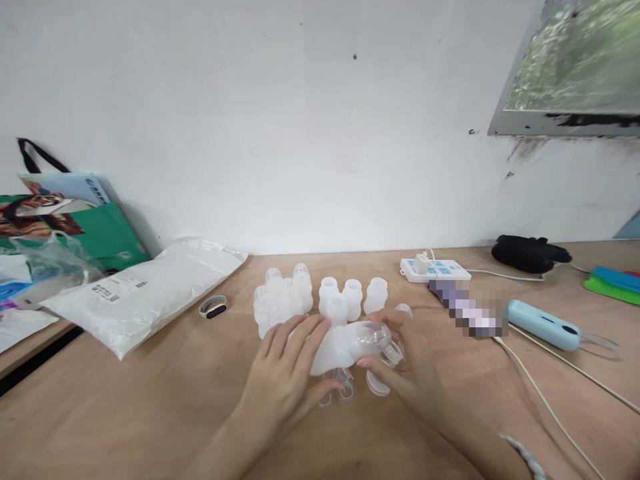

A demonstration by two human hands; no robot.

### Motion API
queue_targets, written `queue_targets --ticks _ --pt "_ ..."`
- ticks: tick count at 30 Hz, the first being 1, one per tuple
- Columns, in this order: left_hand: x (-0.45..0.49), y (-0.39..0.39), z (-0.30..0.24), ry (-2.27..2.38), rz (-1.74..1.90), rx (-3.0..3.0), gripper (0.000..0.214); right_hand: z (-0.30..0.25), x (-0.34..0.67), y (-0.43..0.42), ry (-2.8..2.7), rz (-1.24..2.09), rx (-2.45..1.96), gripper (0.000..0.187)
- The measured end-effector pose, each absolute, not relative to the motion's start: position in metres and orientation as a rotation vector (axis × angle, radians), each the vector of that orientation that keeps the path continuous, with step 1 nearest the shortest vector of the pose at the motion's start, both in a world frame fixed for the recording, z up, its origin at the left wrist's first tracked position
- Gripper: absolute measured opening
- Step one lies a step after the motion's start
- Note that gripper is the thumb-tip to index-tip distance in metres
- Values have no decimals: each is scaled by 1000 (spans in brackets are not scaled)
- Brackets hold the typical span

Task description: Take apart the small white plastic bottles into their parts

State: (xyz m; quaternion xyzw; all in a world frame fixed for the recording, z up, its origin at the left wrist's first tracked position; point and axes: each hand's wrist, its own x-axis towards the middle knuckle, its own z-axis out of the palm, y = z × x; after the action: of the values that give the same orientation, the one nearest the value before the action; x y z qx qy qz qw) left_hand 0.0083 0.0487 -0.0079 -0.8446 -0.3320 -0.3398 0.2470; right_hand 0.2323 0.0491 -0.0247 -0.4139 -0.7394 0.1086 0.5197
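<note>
A: What are we holding?

B: One milky bottle (333,351), lying nearly on its side between our two hands, in front of the standing bottles.

A: How does our left hand (280,373) sit?

B: It grips the bottle's body, with the fingers over the top and the thumb reaching underneath.

A: And our right hand (413,363)?

B: Its fingers and thumb are closed around the clear cap (373,337) at the bottle's other end. We can't tell how firmly that cap is seated.

A: What do we see behind them?

B: Four open-topped bottles (353,298) stand on the wooden table (150,413). Just to their left is a tight cluster of capped bottles (285,297); they overlap, so we can't count them surely.

A: Nearer to us?

B: Small clear parts (347,391) lie below the held bottle, partly hidden by our hands.

A: Farther out?

B: We have a wristband (215,308) beside a white plastic parcel (160,287) on the left, and a power strip (435,270) on the right.
</note>
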Motion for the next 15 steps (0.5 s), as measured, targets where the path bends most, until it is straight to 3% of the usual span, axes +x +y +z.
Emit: queue_targets --ticks 4,9,15 --pt "26 52 5 -950 -723 -2335 20 -12 224 41 -1816 239 -947 37" --pt "33 34 -2 -1142 -733 -2506 22 3 217 33 -1921 412 -1100 15" --pt "15 20 -3 -1522 -887 -2871 27 13 228 40 -1747 695 -1109 21"
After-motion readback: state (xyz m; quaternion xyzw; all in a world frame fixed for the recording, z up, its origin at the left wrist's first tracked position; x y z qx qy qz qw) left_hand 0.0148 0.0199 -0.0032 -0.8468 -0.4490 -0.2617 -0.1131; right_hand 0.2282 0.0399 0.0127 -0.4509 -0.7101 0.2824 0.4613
